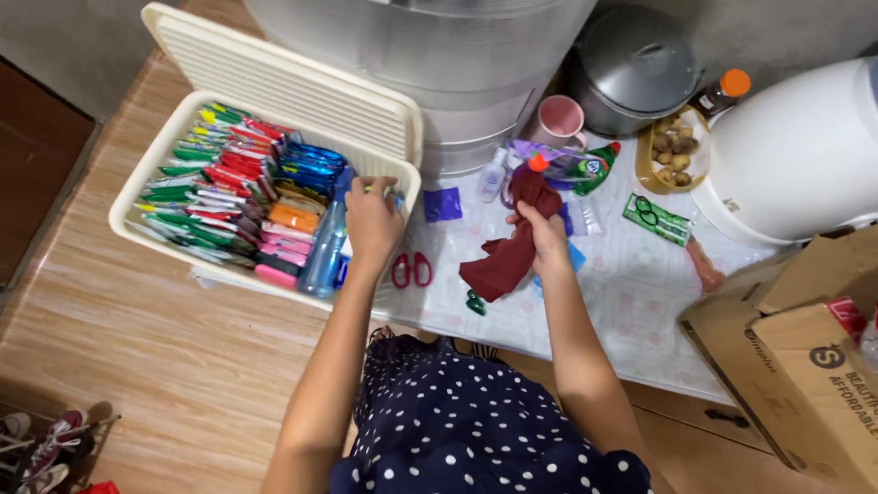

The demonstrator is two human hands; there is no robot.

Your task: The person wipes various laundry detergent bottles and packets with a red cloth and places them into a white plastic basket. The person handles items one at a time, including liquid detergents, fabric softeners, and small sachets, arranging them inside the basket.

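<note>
The dark red cloth (506, 256) hangs from the right hand (546, 240) over the patterned table (631, 284), its upper end bunched above the knuckles and the rest drooping down and to the left of the wrist. The right fingers are curled tight around the cloth, gripping it. The left hand (372, 220) reaches into the near right corner of the white box (274, 174), whose lid stands open behind it. Its fingers are bent and drawn together on a small greenish item (384, 190) at the box wall; what that item is cannot be made out. Just beside this hand a blue bottle (325, 247) lies among rows of coloured packets (229, 183). Red scissors (412, 270) lie on the table between the two arms. The cloth hides what is beneath it, and the fingertips of both hands are mostly out of sight.
</note>
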